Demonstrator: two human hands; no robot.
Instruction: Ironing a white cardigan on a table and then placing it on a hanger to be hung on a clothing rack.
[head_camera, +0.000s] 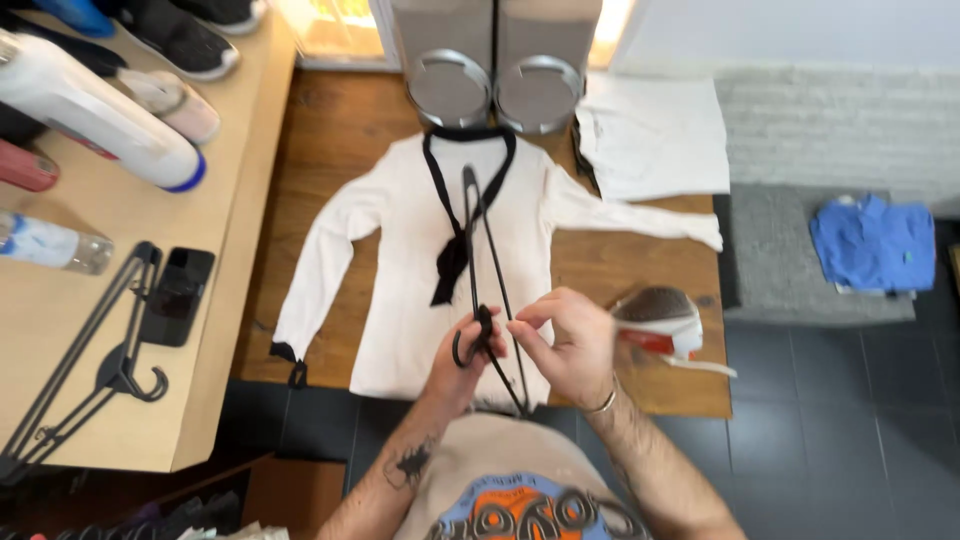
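A white long-sleeved top with a black neck tie lies flat on a wooden table. Above it I hold a black hanger, seen edge-on. My left hand grips the hanger by its hook near the table's front edge. My right hand is beside it, with thumb and forefinger pinched close to the hook. The hanger's far end points toward the top's collar.
A clothes iron rests at the table's front right. A folded white garment lies at the back right. A blue shirt sits on a grey mat. The light side counter at left holds another hanger, a phone, bottles and shoes.
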